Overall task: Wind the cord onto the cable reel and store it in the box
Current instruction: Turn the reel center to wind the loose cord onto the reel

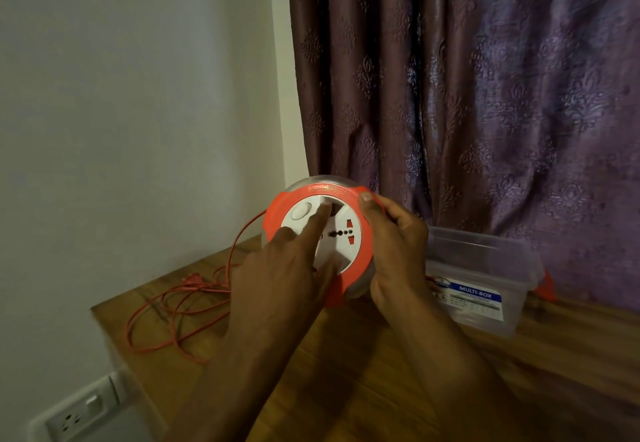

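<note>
I hold the cable reel up above the wooden table, its white socket face tilted toward me inside an orange ring. My right hand is clamped around the reel's right edge, thumb pressed on the orange rim near the top and fingers wrapped behind where I cannot see them. My left hand lies across the white face with its fingers loose and apart, gripping nothing; the forefinger reaches up into the dark slot near the top of the face, beside a round white button. The orange cord leaves the reel on its left side, drops to the table and lies there in loose, tangled loops near the table's left corner, with the plug among them close to the wall. The part of the reel under the ring looks clear, and I cannot tell how much cord sits inside it. Just to the right of my right hand stands the clear plastic box, open at the top, resting on the table, with a blue and white label on its near side. Through its walls I make out nothing definite inside. An orange piece shows at the box's far right corner. Behind it hangs a purple patterned curtain, and a white wall socket sits low on the left.
</note>
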